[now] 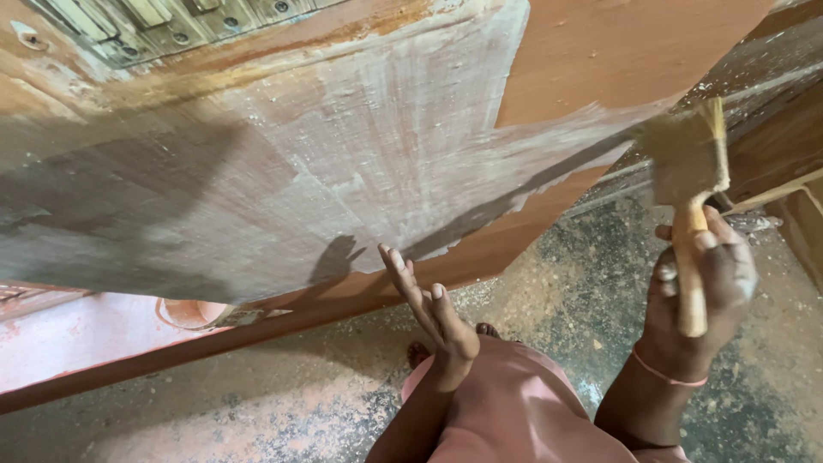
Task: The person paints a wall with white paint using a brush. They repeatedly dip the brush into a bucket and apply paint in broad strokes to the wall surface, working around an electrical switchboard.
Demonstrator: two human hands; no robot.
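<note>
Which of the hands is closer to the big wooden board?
Left. The left hand is open, its fingertips right at the lower edge of the wooden board. The right hand grips a brush and stays off to the board's right; only the bristles reach it.

- Wooden panel: reddish-brown, matt, smeared with streaky grey-white filler.
- Brush: pale wooden handle, stiff tan bristles.
- Hinge: dull metal, screwed.
- Floor: rough, dusty, speckled concrete.
- Garment: pink cloth.

No packages, no labels, no signs, no screens in view anywhere, from twelve o'clock round to six o'clock, nothing of the kind.
</note>
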